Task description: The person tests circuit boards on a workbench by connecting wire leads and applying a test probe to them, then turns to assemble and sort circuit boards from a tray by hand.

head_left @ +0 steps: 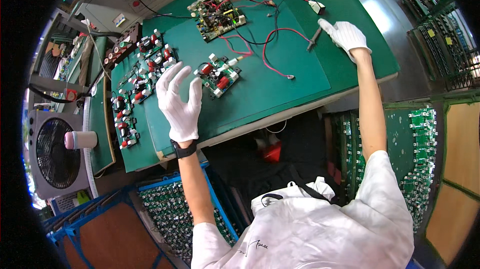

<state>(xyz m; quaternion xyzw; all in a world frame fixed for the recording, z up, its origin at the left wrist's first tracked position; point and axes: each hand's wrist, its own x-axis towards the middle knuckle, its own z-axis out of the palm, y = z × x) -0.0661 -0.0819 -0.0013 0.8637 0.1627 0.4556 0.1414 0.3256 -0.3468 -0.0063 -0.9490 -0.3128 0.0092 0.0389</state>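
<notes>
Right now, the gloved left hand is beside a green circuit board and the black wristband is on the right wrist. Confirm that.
Wrong side: the head view shows the black wristband on the left. The gloved left hand is indeed beside a green circuit board.

We could pass over the near right of the tabletop [342, 76], but farther in a red wire [264, 55] curved across our way. A circuit board [218, 76] lay left of it, a larger board [216, 16] lay beyond, and small boards [142, 89] crowded the left.
</notes>
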